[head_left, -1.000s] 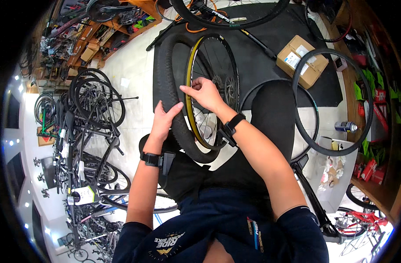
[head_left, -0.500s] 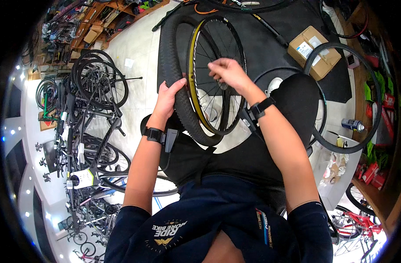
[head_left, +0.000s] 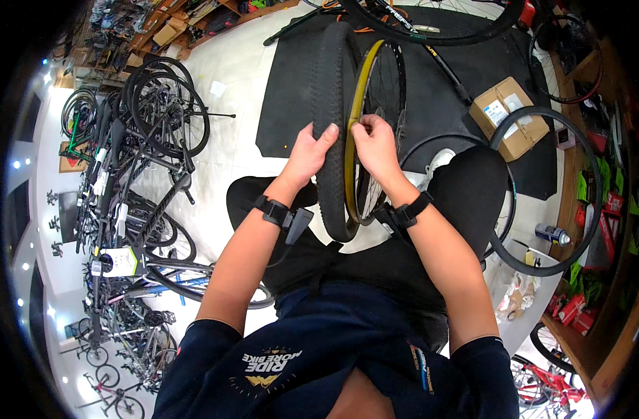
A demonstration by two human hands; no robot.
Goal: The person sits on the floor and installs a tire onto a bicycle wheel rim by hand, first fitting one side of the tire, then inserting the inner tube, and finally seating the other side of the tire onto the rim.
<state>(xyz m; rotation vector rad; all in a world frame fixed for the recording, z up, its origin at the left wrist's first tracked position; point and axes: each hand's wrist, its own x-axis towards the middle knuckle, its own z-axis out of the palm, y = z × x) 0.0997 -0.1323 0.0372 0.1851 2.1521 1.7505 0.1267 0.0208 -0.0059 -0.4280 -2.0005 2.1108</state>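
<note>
A knobby black bicycle tire (head_left: 328,91) stands upright between my knees. Right beside it is a spoked wheel, its rim lined with a yellow band (head_left: 361,77); whether the tire sits partly on the rim I cannot tell. My left hand (head_left: 310,153) grips the tire from the left, thumb over the tread and fingers mostly hidden. At the same height my right hand (head_left: 377,148) has its fingertips pinched together against the yellow band. Whatever is between those fingertips is too small to make out. Black straps with small boxes circle both my wrists.
A cardboard box (head_left: 509,119) rests on the black mat (head_left: 291,105), with a loose tire (head_left: 592,202) leaning at its right. A spray can (head_left: 553,234) stands farther right. Several bicycles (head_left: 167,112) line the left. Another wheel (head_left: 466,36) lies at the far edge.
The tire and wheel have turned more edge-on and shifted right in view. My right hand has come from in front of the spokes to the yellow band; my left hand keeps the tire.
</note>
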